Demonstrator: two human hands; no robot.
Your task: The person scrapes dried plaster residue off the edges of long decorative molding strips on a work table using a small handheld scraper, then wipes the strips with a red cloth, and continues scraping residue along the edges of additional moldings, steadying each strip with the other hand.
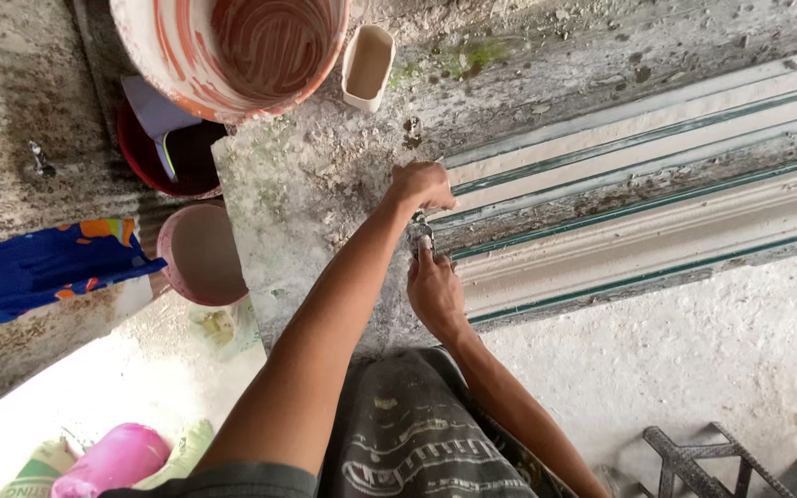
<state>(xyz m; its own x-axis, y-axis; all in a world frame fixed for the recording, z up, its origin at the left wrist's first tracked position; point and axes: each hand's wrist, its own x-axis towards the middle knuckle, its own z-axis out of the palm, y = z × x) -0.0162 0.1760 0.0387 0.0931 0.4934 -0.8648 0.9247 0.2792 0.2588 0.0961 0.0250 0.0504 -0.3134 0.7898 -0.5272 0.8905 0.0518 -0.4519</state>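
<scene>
A small dark metal tool (pixel 420 227) sat at the near end of the long, grooved, white plaster moulding (pixel 638 249) on the rough grey tabletop (pixel 325 194). The left hand (pixel 422 184) curled closed just above it; whether it gripped the tool I cannot tell. The right hand (pixel 434 288) pressed a fingertip against the tool. A paint-streaked round bucket (pixel 232 51) stood farther off.
</scene>
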